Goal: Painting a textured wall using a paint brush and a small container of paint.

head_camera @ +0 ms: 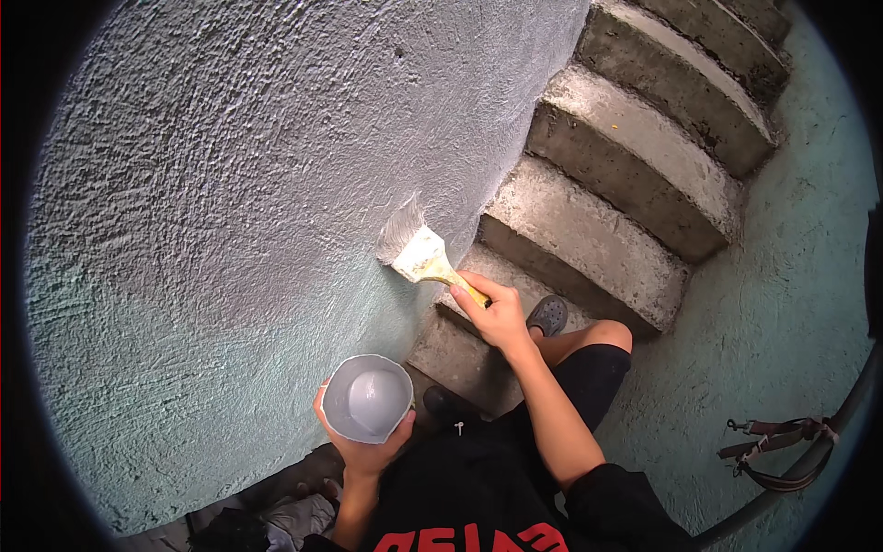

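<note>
My right hand [493, 310] grips the yellow handle of a wide paintbrush [422, 254], whose paint-coated bristles rest against the rough plastered wall [276, 172]. The wall is grey-lilac in its upper part and pale green lower down, with an uneven border between the two colours. My left hand [365, 448] holds a tub of paint [368, 399] from below and the side, its opening facing up. Light grey paint lies in the tub, and its inner wall is coated too. The tub is lower than the brush and close to the wall.
Concrete steps [586, 241] climb to the upper right beside the painted wall. My foot in a grey clog [548, 315] stands on one of them. A green wall [690, 386] bounds the right side, where a strap [786, 441] hangs on a dark rail [752, 514]. Crumpled cloth [300, 517] lies at lower left.
</note>
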Motion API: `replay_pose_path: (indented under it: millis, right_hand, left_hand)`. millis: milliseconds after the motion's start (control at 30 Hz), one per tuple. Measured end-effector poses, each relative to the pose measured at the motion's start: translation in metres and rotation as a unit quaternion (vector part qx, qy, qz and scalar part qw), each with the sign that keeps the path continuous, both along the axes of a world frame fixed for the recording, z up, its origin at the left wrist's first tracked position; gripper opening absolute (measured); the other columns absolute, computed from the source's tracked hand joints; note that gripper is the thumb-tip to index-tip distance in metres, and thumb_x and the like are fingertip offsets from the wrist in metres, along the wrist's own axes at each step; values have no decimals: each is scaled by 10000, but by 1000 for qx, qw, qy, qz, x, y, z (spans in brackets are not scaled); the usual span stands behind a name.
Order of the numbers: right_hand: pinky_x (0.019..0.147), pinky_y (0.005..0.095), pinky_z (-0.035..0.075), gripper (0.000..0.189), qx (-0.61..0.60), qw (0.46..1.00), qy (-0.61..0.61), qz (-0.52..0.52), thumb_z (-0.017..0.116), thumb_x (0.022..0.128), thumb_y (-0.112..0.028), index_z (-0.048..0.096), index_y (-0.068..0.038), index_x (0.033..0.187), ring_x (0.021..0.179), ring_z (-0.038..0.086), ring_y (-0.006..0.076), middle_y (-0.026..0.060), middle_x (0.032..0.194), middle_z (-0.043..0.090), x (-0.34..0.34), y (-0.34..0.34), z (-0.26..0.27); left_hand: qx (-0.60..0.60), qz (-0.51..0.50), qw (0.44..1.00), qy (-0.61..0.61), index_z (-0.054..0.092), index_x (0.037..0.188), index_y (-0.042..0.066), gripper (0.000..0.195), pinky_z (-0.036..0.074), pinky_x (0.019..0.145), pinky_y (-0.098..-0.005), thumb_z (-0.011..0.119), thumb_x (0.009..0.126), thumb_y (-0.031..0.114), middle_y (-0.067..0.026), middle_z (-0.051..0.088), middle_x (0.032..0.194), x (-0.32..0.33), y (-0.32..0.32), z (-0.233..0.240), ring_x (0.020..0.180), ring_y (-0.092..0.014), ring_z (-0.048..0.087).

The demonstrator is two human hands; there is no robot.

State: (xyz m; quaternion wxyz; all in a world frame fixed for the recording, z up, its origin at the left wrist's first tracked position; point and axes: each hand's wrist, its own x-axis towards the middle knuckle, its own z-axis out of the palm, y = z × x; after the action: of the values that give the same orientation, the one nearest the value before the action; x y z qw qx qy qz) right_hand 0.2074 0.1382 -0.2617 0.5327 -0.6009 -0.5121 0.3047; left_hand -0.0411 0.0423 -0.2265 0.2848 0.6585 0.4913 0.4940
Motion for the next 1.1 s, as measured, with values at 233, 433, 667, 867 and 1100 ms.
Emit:
replay_pose_path:
  millis: [233, 433, 667, 867, 1100]
  right_hand:
    - [602, 258, 470, 274, -110, 988, -103, 13, 779, 824, -232, 712, -8, 966, 639, 581, 77, 45, 724, 691, 25, -36, 8]
    - [531, 282, 439, 274, -44, 988, -145, -34, 765, 825, -303, 694, -44, 881, 528, 574, 141, 85, 598, 602, 13, -17, 35]
    - [562, 410, 465, 422, -171, 956, -236, -34, 698, 820, -487, 679, -66, 823, 580, 622, 344, 153, 601, 606, 7, -22, 7]
    - [548, 408, 461, 431, -191, 950, -235, -79, 710, 802, -483, 673, -54, 767, 569, 620, 338, 156, 565, 588, 12, -37, 31]
    - [469, 382, 438, 397, -14, 953, -289, -88, 750, 784, -435, 664, -51, 734, 484, 574, 323, 140, 542, 575, 7, -2, 91]
  left_hand:
    - [-16, 17, 998, -53, 203, 1381, -15, 1072, 402, 998, -417, 903, 610, 241, -169, 435, 1290, -3, 0, -8, 1186, -259, 499]
    - [-10, 17, 999, -47, 201, 1384, -12, 1077, 410, 988, -416, 904, 609, 244, -165, 435, 1286, -2, 5, -7, 1176, -256, 506]
    - [-11, 22, 999, -28, 190, 1386, -8, 1083, 408, 991, -418, 904, 609, 238, -166, 425, 1295, -4, 5, -11, 1188, -255, 495]
    - [-26, 16, 997, -69, 188, 1389, -4, 1086, 408, 992, -419, 905, 609, 234, -164, 423, 1295, -4, 7, -8, 1192, -257, 491]
    - [-18, 1, 999, -37, 204, 1376, -5, 1062, 411, 988, -413, 902, 612, 233, -164, 434, 1283, -1, 12, -4, 1183, -252, 496]
